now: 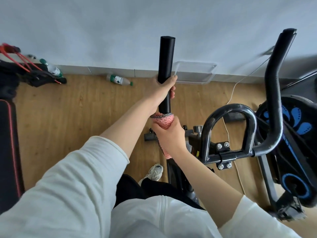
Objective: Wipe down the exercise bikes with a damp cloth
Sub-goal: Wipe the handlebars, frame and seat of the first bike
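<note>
A black exercise bike [291, 127] with blue markings stands at the right. Its tall left handle [166, 55] has a black foam grip and rises in the middle of the view. My left hand [165, 86] grips that foam grip about halfway up. Just below the foam, my right hand [169, 133] holds a pink cloth [164, 120] wrapped round the handle's bar. Part of the cloth hangs down under my right wrist. The curved black handlebar loop [228, 117] and the right handle [276, 79] are untouched.
A plastic bottle [118, 80] lies on the wooden floor by the wall. A clear plastic tray [195, 73] leans at the skirting. A white cable [230, 100] runs across the floor. A black bench [8, 143] and a dark bag [34, 73] stand left. My shoe [154, 171] is beside the bike's base.
</note>
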